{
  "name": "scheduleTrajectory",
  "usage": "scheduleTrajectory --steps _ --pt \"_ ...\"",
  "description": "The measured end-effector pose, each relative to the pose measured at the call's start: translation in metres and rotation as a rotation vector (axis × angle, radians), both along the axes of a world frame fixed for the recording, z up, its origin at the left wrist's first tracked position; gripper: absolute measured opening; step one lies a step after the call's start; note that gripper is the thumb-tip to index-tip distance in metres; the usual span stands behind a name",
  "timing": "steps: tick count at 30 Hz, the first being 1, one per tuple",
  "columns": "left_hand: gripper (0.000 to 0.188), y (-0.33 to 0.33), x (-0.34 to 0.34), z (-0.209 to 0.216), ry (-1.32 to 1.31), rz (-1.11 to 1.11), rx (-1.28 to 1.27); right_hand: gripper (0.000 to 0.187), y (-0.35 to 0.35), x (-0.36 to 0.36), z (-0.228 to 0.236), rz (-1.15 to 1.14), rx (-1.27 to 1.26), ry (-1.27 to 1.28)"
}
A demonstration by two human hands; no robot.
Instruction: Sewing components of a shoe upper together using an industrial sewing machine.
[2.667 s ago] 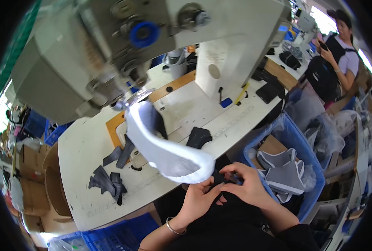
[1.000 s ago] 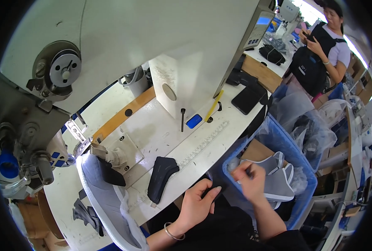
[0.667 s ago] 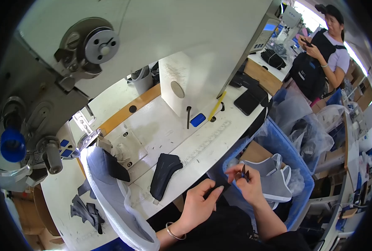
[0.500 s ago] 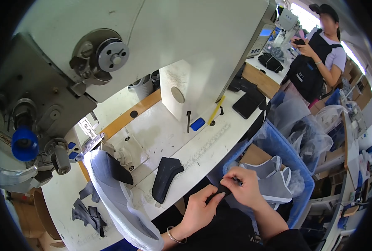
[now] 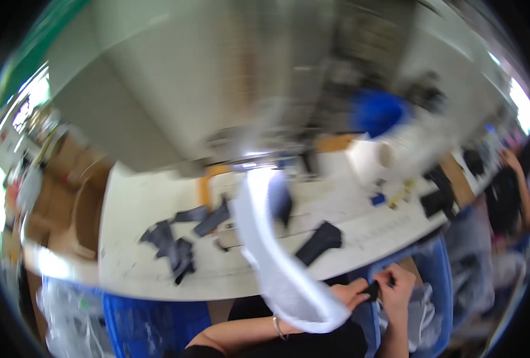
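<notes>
At the table's front edge, to the right of the middle, my left hand [image 5: 349, 293] and my right hand [image 5: 397, 285] come together. Both pinch a small black piece of material [image 5: 372, 290], too blurred to name more closely. A long curved white and grey padded fabric piece [image 5: 265, 244] runs down from the sewing machine [image 5: 259, 160] and crosses in front of my left wrist, near its bracelet. A flat black fabric piece [image 5: 320, 243] lies on the white table [image 5: 217, 274] beside it. Several dark fabric strips [image 5: 172, 247] lie further left.
Left of the table stand open cardboard boxes [image 5: 86, 206]. A blue bin [image 5: 139, 319] is below the front edge, and another blue bin [image 5: 442, 280] holding grey and white pieces stands by my right hand. Part of a co-worker [image 5: 506, 191] shows at the far right.
My view has swung left and blurred, so the machine, table and hands sit further right in the picture. Both hands keep the black piece pinched between them.
</notes>
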State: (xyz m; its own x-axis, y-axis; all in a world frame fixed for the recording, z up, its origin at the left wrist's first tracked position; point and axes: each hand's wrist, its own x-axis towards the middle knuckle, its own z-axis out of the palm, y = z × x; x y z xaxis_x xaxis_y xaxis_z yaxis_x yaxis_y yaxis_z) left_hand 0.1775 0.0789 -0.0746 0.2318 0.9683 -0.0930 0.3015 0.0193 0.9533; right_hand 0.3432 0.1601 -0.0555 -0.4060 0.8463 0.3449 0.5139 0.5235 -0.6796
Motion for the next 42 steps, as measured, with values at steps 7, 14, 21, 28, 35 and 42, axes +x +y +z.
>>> scheduleTrajectory --steps 7,14,21,28,35,42 --pt "0.036 -0.093 -0.072 -0.015 0.044 0.011 0.086 0.023 0.056 -0.009 -0.028 -0.139 -0.097 -0.230" --pt "0.032 -0.121 -0.152 0.050 0.687 0.602 0.017 0.048 0.095 -0.021 -0.037 -0.113 0.152 -0.325" --pt "0.030 -0.041 -0.183 0.066 0.524 0.880 0.462 0.054 0.071 -0.044 -0.038 -0.075 0.370 -0.287" --pt "0.020 -0.018 -0.180 0.074 -0.186 0.869 0.378 0.044 0.019 -0.081 -0.065 0.469 -0.096 -0.059" --pt "0.019 -0.086 -0.126 0.096 0.060 0.719 0.801 0.050 0.028 -0.088 -0.022 0.286 0.279 -0.244" --pt "0.014 -0.078 -0.051 0.080 0.349 0.623 0.676 0.068 -0.008 -0.044 0.037 0.994 -0.746 0.556"
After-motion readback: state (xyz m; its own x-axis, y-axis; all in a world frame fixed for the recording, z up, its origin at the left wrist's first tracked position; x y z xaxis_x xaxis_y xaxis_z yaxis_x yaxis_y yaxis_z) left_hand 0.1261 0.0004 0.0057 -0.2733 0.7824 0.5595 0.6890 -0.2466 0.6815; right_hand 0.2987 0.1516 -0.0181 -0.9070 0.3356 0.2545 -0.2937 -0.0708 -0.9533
